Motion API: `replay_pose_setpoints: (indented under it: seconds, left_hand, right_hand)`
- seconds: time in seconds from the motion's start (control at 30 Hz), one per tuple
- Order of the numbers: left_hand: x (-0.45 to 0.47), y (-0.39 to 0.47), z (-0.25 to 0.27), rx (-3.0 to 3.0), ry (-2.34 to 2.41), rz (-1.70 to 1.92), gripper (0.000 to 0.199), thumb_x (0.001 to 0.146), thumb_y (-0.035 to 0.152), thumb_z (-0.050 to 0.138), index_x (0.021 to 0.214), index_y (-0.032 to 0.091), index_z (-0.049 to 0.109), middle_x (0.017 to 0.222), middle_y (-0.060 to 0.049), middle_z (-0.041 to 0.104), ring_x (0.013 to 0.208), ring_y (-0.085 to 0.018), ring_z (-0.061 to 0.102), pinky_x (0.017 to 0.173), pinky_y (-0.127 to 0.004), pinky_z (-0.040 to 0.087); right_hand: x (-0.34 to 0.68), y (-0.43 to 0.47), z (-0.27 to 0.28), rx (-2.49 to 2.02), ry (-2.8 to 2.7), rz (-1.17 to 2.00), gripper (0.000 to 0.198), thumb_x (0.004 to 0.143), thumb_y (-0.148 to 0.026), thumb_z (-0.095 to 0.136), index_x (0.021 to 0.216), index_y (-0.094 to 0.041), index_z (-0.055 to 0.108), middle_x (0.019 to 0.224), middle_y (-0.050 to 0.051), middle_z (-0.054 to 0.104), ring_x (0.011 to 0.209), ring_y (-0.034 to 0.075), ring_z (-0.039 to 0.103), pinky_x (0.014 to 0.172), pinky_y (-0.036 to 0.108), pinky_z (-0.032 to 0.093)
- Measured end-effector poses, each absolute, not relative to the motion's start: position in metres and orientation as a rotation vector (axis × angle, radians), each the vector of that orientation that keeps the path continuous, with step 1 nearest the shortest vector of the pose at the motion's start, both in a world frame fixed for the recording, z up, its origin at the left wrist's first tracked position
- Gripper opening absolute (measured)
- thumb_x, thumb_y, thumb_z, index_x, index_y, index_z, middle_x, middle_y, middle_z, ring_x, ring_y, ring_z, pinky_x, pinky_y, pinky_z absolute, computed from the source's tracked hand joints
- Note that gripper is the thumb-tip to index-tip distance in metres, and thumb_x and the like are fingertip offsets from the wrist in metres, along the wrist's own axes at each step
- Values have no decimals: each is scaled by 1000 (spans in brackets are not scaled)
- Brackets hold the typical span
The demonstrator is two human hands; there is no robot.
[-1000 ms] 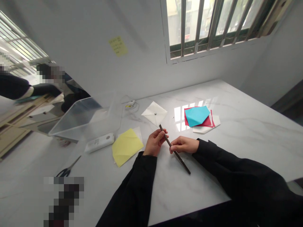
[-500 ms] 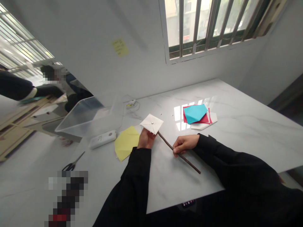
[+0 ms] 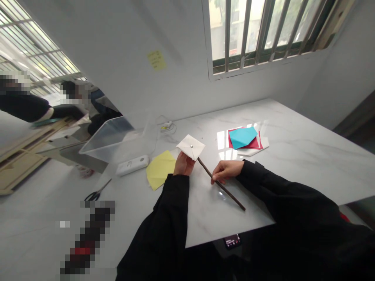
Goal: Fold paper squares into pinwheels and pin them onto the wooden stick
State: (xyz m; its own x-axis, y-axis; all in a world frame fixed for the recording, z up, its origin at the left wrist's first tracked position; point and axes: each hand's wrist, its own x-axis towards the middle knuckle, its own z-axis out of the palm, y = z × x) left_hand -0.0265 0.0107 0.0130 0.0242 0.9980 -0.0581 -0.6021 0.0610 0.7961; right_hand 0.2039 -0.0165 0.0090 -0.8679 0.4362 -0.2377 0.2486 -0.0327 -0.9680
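Note:
A white paper pinwheel [image 3: 187, 145], a folded square with creases and a small shiny stud at its centre, is supported from below by my left hand [image 3: 184, 164]. My left fingers are curled behind the paper and partly hidden. From the pinwheel's lower edge a thin brown stick [image 3: 231, 196] slants down to the right. My right hand [image 3: 225, 171] pinches this stick near its middle, between thumb and fingers. Beside my left hand lies a sheet of yellow paper [image 3: 159, 168]. Two tiny shiny beads [image 3: 201, 138] sit on the table beyond the pinwheel.
Cyan paper [image 3: 242, 137] tops red and white sheets at the right. Left of the yellow paper are a white device [image 3: 132, 165], scissors [image 3: 98, 191] and a clear plastic bin [image 3: 107, 136]. A phone [image 3: 232, 241] shows below the table edge. People sit at far left.
My view has shifted slightly, so most things sit a little higher and further right. My right hand is slightly nearer the pinwheel in the picture. Both hands keep their hold.

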Motion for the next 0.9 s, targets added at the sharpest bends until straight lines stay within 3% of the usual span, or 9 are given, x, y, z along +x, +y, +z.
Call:
replay_pose_setpoints:
  seconds: [0.17,0.37,0.67,0.9]
  left_hand:
    - [-17,5,16,644,747,1359,22,83,28,82,100,17,74,93,-3,77,83,-17,72,74,-25,56]
    - [-4,0,16,713,701,1250,23,84,32,81,96,13,73,95,-8,77,88,-21,73,84,-30,57]
    - [12,0,3,813,676,1126,32,78,34,85,97,11,73,96,-13,78,104,-30,74,94,-39,57]
    - [14,-2,7,774,725,1132,26,78,31,85,91,12,73,88,-11,78,104,-31,73,93,-39,58]
  right_hand:
    - [195,-15,4,-877,-1450,1969,53,86,-51,81,125,-16,68,88,2,69,56,6,52,43,16,37]
    - [185,-11,-3,-809,-893,1940,28,91,-37,79,107,-18,66,93,4,69,72,10,69,67,21,60]
    - [185,-11,0,-800,-809,1942,11,92,-19,74,102,-16,71,101,8,76,78,12,70,69,21,60]
    - [187,-9,-2,-796,-796,1953,12,91,-16,74,103,-16,71,104,7,77,80,11,71,72,20,60]
